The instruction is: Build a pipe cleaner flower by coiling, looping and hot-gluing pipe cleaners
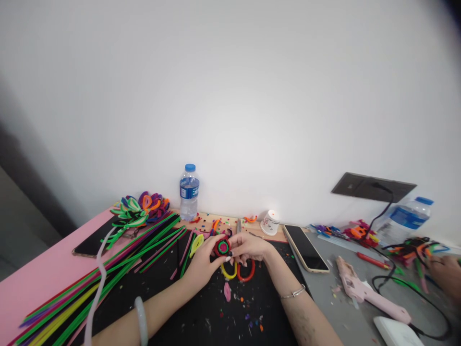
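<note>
My left hand (206, 257) and my right hand (248, 246) meet above the black mat (201, 315). Between them is a small round coil of pipe cleaner (223, 246), dark red outside with green and pink rings inside. Fingers of both hands close around it from either side. Just below my right hand show the scissors' yellow handle (229, 274) and red handle (246, 275); their blades are partly hidden behind my fingers. A yellow looped pipe-cleaner piece (196, 244) lies beside my left hand, and a pink one (227, 291) lies nearer me.
Long pipe cleaners (118, 266) spread on the left beside a looped pipe-cleaner flower (131, 214). Along the wall stand a water bottle (189, 192) and a paper cup (270, 222). A phone (306, 247), a pink glue gun (370, 293) and another person's hand (446, 274) are at right.
</note>
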A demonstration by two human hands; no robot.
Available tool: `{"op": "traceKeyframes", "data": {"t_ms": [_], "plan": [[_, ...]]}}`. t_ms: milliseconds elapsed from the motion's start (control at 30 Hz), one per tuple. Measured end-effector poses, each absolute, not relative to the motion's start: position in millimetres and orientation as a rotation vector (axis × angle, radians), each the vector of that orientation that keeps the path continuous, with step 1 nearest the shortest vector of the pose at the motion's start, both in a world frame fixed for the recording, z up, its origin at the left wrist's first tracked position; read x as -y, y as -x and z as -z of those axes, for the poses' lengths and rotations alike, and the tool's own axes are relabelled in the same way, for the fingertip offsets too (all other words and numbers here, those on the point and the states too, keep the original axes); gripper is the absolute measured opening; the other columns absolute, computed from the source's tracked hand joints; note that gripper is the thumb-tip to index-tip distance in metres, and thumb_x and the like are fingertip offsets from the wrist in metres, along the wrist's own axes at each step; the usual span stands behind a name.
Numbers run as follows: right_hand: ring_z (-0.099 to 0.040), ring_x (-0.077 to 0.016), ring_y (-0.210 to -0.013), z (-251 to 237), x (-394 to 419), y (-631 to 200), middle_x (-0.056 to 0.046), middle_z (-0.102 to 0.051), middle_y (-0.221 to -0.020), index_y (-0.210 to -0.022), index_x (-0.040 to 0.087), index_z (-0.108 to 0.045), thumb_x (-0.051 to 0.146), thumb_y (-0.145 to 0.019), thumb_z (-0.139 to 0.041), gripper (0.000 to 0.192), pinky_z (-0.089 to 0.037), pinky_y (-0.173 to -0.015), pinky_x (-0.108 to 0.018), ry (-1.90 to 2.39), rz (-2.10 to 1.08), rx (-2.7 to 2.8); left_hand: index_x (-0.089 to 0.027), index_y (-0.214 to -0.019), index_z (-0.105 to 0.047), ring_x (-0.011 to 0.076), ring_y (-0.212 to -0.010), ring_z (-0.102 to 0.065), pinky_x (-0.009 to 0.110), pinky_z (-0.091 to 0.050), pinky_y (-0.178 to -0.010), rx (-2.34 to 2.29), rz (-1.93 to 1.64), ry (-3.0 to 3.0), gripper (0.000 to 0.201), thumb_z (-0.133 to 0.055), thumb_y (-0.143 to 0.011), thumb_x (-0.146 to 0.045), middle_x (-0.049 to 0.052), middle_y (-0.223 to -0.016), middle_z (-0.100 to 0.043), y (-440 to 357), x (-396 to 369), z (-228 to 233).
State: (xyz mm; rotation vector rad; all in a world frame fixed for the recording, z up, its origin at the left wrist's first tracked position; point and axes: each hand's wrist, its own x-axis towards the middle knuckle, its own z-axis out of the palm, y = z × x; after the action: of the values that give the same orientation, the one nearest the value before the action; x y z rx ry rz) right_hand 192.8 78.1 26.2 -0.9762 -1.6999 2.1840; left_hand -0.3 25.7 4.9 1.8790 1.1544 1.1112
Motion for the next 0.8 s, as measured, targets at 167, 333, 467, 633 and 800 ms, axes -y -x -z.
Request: {"op": "traceKeyframes", "data": {"t_ms": [167,333,467,633,800], "plan": [[-0.055,-0.0039,-0.047,-31.5,-76.9,-193.9,-0.001,-0.066,-0.073,-0.09,0.014,-0.065,0.03,-0.068,-0.071,0.028,-0.039,-0.038,-0.01,1.009,-2.2,1.702,-0.022,-0.104,-0.056,0.0227,-0.098,-0.057,0.036,-0.046,-0.084,-1.152,-1.099,-1.907,0.031,-0.061,-0.074,-0.019,0.006,-0.107,-0.063,0.7,-25.1,-5.7],[-0.057,-0.0055,-0.052,-35.7,-76.5,-198.0,-0.002,-0.067,-0.077,-0.095,0.014,-0.064,0.03,-0.068,-0.071,0.033,-0.039,-0.039,-0.01,1.017,-2.231,1.693,-0.023,-0.105,-0.056,0.0239,-0.096,-0.057,0.038,-0.045,-0.086,-1.143,-1.072,-1.972,0.031,-0.062,-0.074,-0.021,0.005,-0.105,-0.063,3.1,-25.0,-7.0],[-0.057,-0.0055,-0.052,-37.1,-76.6,-200.8,-0.002,-0.067,-0.078,-0.095,0.014,-0.062,0.03,-0.066,-0.072,0.035,-0.039,-0.039,-0.011,1.017,-2.246,1.693,-0.024,-0.106,-0.056,0.0247,-0.094,-0.057,0.04,-0.045,-0.085,-1.153,-1.058,-1.978,0.032,-0.063,-0.075,-0.025,0.006,-0.104,-0.064,4.6,-26.5,-6.0],[-0.057,-0.0053,-0.05,-34.4,-78.8,-203.7,-0.002,-0.068,-0.076,-0.094,0.014,-0.06,0.031,-0.067,-0.071,0.033,-0.04,-0.04,-0.012,1.009,-2.25,1.671,-0.023,-0.105,-0.057,0.0241,-0.096,-0.057,0.039,-0.044,-0.086,-1.146,-1.058,-1.985,0.031,-0.063,-0.075,-0.026,0.006,-0.104,-0.064,4.8,-27.6,-4.5],[-0.054,-0.004,-0.043,-34.9,-79.2,-203.3,-0.001,-0.067,-0.069,-0.091,0.013,-0.061,0.032,-0.069,-0.069,0.029,-0.038,-0.038,-0.011,0.992,-2.235,1.686,-0.023,-0.104,-0.057,0.0246,-0.098,-0.057,0.039,-0.044,-0.087,-1.128,-1.045,-1.987,0.029,-0.063,-0.075,-0.027,0.006,-0.104,-0.064,4.5,-26.7,-5.7]]}}
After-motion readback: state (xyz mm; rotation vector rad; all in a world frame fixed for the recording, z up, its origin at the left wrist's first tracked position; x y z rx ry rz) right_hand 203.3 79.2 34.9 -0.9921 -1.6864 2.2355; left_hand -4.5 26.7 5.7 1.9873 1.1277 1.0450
